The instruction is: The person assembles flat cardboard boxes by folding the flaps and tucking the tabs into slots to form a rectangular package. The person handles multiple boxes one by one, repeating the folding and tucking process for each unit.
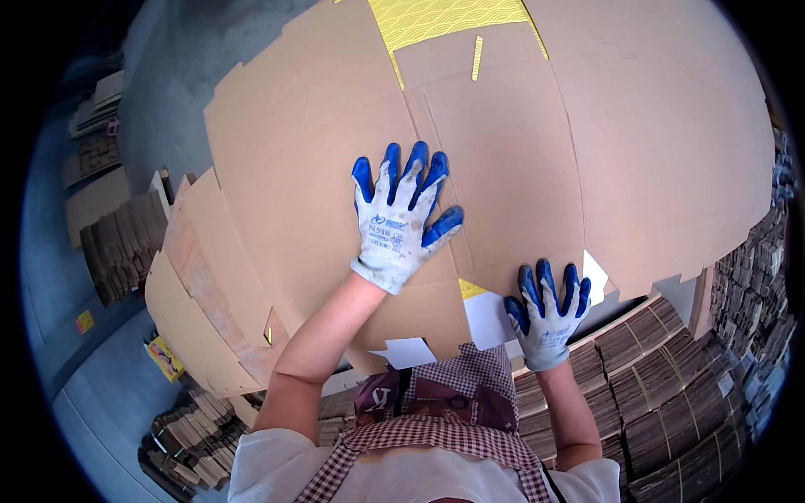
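Note:
A large flat cardboard sheet (503, 159), creased and cut into panels, spreads out before me. My left hand (394, 222), in a white knit glove with blue-coated fingers, lies flat near the sheet's middle with its fingers spread. Further right and nearer to me, my right hand (549, 314) wears a matching glove and rests at the sheet's near edge, fingers apart. Beside it are a white flap (490, 318) and a small yellow triangle (470, 289). At the far side a yellow patterned area (453, 21) shows in a gap, and a narrow yellow slot (477, 59) lies below it.
Strapped stacks of brown cardboard (662, 352) stand at the near right, with more piles (771, 251) beyond. Bundled cardboard (126, 247) stands at the left on a blue-grey floor (92, 394). Another bundle (193, 436) lies at the near left.

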`<state>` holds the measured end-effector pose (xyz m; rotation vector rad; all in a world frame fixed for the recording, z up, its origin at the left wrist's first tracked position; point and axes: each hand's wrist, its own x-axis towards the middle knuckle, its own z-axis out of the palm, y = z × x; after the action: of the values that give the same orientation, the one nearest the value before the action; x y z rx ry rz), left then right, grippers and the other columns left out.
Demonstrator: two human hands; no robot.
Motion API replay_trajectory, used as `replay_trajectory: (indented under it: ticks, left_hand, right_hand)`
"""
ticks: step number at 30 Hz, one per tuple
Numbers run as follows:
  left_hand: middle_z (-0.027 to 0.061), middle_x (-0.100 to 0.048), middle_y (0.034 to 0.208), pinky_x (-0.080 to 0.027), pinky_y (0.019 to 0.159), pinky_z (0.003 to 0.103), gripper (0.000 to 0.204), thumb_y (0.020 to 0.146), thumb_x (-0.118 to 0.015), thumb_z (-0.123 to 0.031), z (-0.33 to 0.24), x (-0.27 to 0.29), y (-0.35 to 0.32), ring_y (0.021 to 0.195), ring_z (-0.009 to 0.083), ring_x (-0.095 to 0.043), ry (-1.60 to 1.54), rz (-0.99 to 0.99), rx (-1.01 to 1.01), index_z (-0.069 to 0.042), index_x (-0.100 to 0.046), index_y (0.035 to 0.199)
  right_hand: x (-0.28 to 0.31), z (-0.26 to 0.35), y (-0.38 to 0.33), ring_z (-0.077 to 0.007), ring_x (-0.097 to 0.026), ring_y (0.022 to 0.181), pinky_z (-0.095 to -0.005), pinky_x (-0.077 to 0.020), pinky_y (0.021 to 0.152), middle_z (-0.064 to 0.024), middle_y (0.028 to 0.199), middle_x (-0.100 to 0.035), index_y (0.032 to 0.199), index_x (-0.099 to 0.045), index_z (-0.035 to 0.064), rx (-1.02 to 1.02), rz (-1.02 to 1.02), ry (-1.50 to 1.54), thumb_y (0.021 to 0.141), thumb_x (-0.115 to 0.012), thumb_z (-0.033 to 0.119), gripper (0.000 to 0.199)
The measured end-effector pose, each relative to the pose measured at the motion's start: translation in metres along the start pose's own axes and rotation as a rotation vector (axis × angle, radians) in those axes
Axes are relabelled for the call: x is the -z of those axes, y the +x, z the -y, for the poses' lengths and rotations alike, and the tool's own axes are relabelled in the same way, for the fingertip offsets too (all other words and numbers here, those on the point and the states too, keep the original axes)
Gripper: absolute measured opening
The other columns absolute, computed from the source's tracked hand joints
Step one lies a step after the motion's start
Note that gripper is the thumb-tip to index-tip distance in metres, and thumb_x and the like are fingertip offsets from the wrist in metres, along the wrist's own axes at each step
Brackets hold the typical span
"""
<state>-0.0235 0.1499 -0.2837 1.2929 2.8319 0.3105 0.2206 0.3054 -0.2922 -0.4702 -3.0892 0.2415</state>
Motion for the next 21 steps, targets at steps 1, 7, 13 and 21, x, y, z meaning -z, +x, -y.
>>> replay_trajectory:
  ticks: [1, 7, 13, 21]
  left_hand:
    - [0.0101, -0.046, 0.151, -0.018, 0.116, 0.056, 0.074, 0.079, -0.073, -0.046, 0.0, 0.0, 0.001, 0.14, 0.0358, -0.037, 0.007, 0.004, 0.0, -0.015, -0.054, 0.143]
    - [0.0059, -0.049, 0.149, -0.03, 0.108, 0.049, 0.071, 0.078, -0.074, -0.047, 0.001, 0.005, 0.016, 0.128, 0.0313, -0.048, 0.042, 0.043, 0.059, -0.016, -0.057, 0.138]
    - [0.0027, -0.057, 0.141, -0.043, 0.086, 0.044, 0.055, 0.083, -0.071, -0.034, 0.001, -0.005, 0.051, 0.098, 0.0269, -0.055, 0.145, -0.009, 0.19, -0.017, -0.06, 0.134]
    - [0.0151, -0.053, 0.14, -0.028, 0.113, 0.052, 0.055, 0.086, -0.063, -0.03, -0.032, -0.012, -0.003, 0.121, 0.0291, -0.049, 0.061, -0.079, 0.018, -0.006, -0.057, 0.135]
  right_hand:
    - [-0.001, 0.0, 0.0, -0.0394, -0.036, 0.141, -0.0615, -0.0207, 0.117, 0.0, 0.147, -0.05, 0.136, -0.061, 0.0259, 0.001, -0.001, 0.0, 0.089, -0.066, 0.047, 0.052]
    - [-0.002, -0.001, -0.001, -0.0397, -0.036, 0.141, -0.0617, -0.02, 0.117, -0.0002, 0.148, -0.05, 0.137, -0.06, 0.0258, 0.001, -0.001, 0.008, 0.089, -0.066, 0.047, 0.052]
    - [-0.002, 0.0, 0.0, -0.0399, -0.036, 0.14, -0.0623, -0.0209, 0.116, 0.0003, 0.148, -0.05, 0.134, -0.063, 0.0266, 0.003, -0.005, 0.006, 0.088, -0.066, 0.046, 0.051]
    - [-0.002, 0.001, 0.0, -0.0372, -0.035, 0.141, -0.0626, -0.0183, 0.116, 0.0018, 0.147, -0.051, 0.134, -0.062, 0.0298, -0.038, -0.008, 0.039, 0.087, -0.068, 0.046, 0.05]
